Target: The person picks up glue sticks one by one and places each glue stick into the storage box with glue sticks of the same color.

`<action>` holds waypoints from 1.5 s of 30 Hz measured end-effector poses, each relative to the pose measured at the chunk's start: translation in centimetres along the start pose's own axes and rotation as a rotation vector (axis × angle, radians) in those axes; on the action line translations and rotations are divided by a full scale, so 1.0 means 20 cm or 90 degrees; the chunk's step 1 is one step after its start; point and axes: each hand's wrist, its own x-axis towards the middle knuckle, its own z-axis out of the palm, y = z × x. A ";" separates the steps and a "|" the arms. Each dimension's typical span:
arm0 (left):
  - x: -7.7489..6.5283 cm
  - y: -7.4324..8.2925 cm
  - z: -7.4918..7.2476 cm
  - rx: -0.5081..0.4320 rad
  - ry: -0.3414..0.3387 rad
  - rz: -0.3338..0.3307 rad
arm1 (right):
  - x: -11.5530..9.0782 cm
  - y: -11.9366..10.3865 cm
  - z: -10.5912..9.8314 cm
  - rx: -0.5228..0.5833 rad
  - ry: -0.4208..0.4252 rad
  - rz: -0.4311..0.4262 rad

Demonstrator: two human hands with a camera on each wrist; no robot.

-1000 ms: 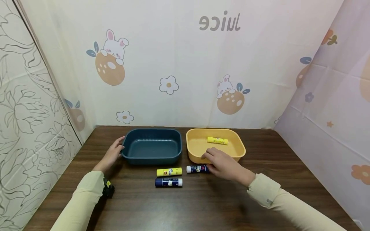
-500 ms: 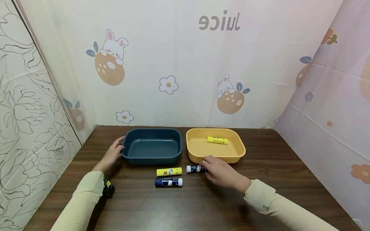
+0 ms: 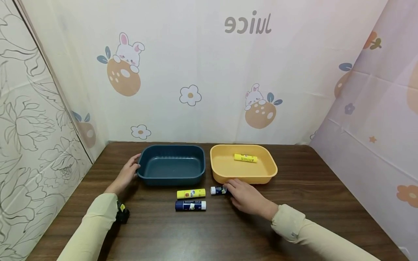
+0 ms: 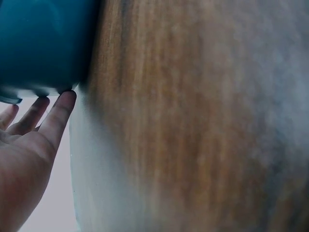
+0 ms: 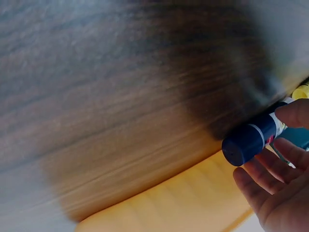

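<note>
My left hand (image 3: 126,174) touches the left end of a dark teal plastic bin (image 3: 174,181) with extended fingers (image 4: 57,113), which rest against its outer wall in the left wrist view. In front of a yellow bin (image 3: 241,180), my right hand (image 3: 247,197) holds a navy glue stick (image 5: 248,141) between thumb and fingers. Its white end shows left of the hand in the head view; the hand covers the rest. To the left lie a yellow glue stick (image 3: 191,193) and, just nearer, a second navy glue stick (image 3: 190,206) with a white end.
Another yellow glue stick (image 3: 245,158) lies inside the yellow bin. Both bins stand side by side at the back of the dark wooden table (image 3: 196,235), before a printed curtain (image 3: 196,65). A black device (image 3: 122,213) sits at the left wrist.
My right hand has slid left and slightly down along the navy glue stick, covering more of it. The left hand and the bins have stayed in place.
</note>
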 end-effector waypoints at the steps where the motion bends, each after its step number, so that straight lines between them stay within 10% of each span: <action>1: 0.00 0.00 0.00 0.001 0.000 0.000 | 0.00 0.00 0.00 -0.004 -0.001 0.004; 45: 0.00 0.00 0.00 -0.020 -0.004 0.015 | 0.05 -0.04 -0.03 -0.119 0.050 -0.013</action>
